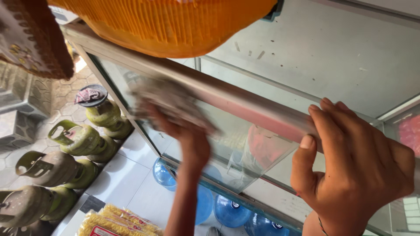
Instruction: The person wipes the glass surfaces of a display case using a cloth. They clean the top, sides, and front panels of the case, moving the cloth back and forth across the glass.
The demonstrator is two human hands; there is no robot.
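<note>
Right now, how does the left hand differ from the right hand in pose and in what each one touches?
The left hand is blurred and presses a grey cloth flat against the glass front of the display case; the right hand is sharp and holds no cloth. The left hand sits lower, on the pane, while the right hand grips the metal top edge, fingers over it and thumb below. Both touch the same case.

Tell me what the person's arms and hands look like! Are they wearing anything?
Both arms are bare, with no sleeves and no gloves. The right hand has short, plain nails and a thin dark band at the wrist. The left hand is blurred, so small details like rings cannot be made out.
</note>
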